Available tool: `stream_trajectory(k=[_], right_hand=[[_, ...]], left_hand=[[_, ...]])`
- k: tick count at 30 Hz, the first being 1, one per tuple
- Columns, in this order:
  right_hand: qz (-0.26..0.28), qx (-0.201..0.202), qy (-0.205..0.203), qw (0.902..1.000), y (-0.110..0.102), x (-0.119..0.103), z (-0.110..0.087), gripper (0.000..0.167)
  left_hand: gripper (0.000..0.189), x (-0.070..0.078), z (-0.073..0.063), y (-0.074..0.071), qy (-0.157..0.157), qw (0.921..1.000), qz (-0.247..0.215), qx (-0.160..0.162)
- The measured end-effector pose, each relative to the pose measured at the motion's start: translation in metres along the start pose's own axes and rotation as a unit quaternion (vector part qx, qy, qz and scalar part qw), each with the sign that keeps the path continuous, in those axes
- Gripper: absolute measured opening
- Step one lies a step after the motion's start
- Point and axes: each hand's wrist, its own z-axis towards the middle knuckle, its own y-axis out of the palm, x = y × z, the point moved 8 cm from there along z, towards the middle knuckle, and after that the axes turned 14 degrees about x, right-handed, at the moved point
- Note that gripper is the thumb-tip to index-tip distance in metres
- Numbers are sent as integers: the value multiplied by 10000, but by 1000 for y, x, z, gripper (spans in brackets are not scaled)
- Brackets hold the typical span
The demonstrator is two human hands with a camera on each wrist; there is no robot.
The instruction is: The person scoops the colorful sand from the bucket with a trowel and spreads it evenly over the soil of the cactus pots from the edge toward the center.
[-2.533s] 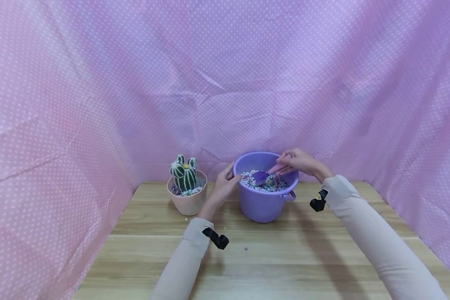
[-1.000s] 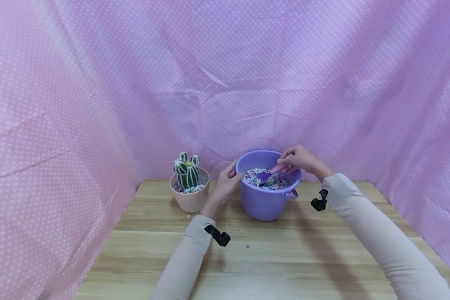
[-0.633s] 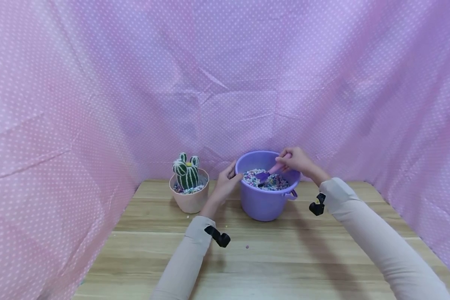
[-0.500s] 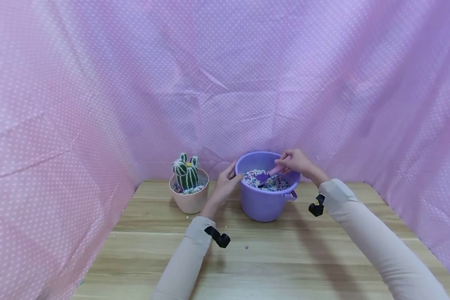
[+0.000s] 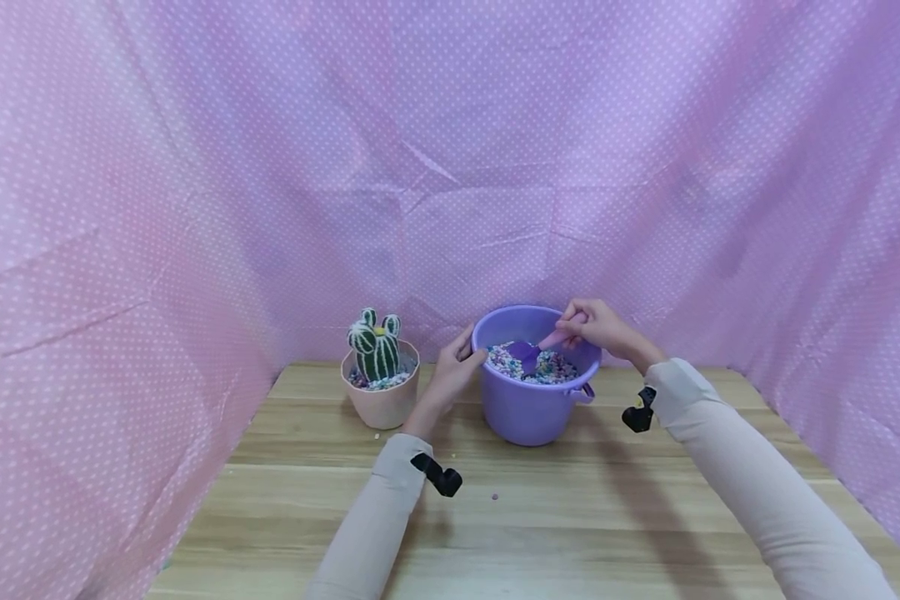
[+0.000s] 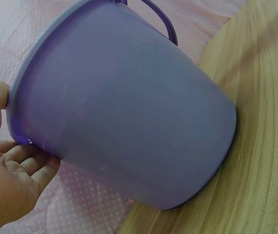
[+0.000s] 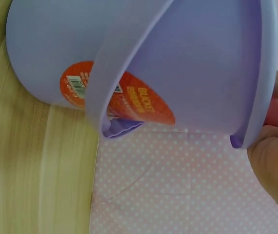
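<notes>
Likely light and stiff, the shovel (image 5: 527, 354) is best held by its handle (image 5: 555, 337), where the right hand (image 5: 600, 326) pinches it; below lie loose, slide-prone granules (image 5: 562, 368) in the bucket (image 5: 527, 414) on the bench (image 5: 547, 533), which the left hand (image 5: 452, 370) grips by its rim

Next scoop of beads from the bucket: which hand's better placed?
Probably the right. The right hand grips the pink-handled scoop, with its purple blade down among the beads. The left hand touches the bucket at its rim and holds no tool, so it looks better suited to steadying.
</notes>
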Motion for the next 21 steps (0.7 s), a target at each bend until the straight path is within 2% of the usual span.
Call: stream_trajectory(k=[12,21], right_hand=[[240,-5,-121,9996,2,1,-5,19],[384,7,-146,9992,-4,3,-4,18]], left_hand=[[67,-3,-2,-3,-24,10000,43,-43],[69,-3,2,-1,2,10000,23,-73]])
